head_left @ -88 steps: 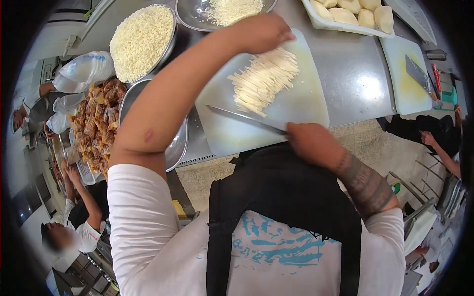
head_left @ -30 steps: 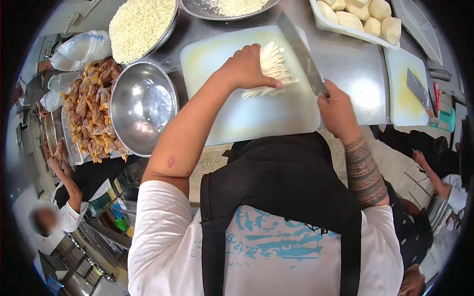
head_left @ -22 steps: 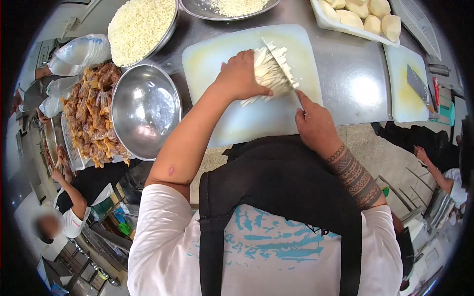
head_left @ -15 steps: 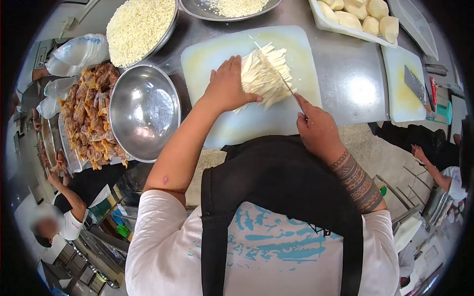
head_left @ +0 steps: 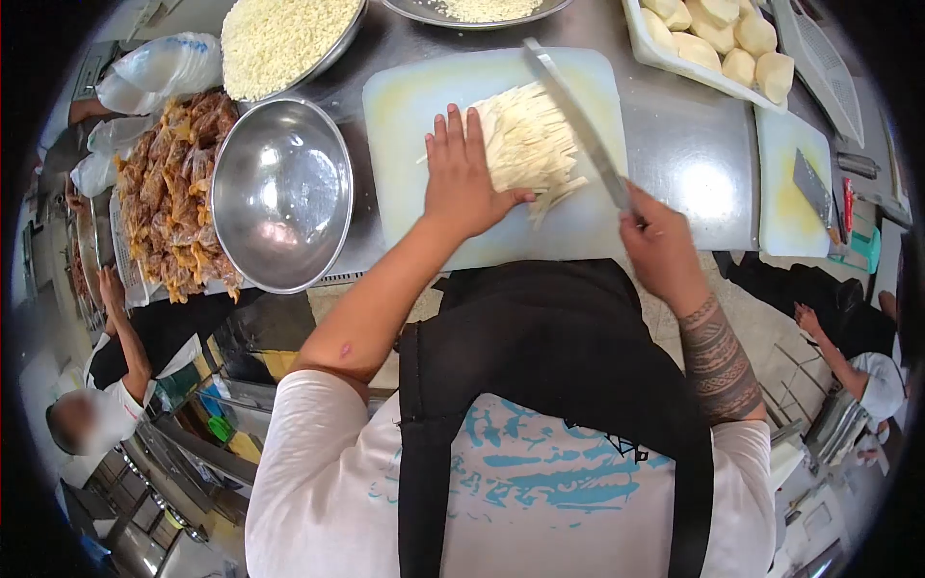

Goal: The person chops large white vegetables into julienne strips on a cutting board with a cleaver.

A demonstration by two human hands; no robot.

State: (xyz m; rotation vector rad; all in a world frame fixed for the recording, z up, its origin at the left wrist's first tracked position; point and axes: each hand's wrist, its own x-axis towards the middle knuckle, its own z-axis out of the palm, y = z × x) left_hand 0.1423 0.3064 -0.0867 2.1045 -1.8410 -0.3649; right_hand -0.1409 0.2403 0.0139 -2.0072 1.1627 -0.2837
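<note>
A pile of thin, pale potato-like strips (head_left: 528, 140) lies on the white cutting board (head_left: 405, 91). My left hand (head_left: 465, 178) rests at the pile's left side with its fingers stretched out and thumb spread, touching the strips. In my right hand (head_left: 665, 246), fingers are wrapped around the handle of a long kitchen knife (head_left: 583, 125). Its blade slants up and left, along the right side of the pile. The handle is mostly hidden in my grip.
A steel bowl (head_left: 282, 197) stands left of the board, beside brown meat pieces (head_left: 178, 197). Finely diced pale food (head_left: 284, 43) fills a bowl behind. Peeled potatoes (head_left: 713, 39) sit in a white tray at back right. Another knife (head_left: 812, 183) lies on a second board (head_left: 785, 207). Co-workers stand at both sides.
My right hand and the knife have moved right, from over the strips to the pile's right side. My left hand has shifted slightly right, and its fingers are straighter and more spread.
</note>
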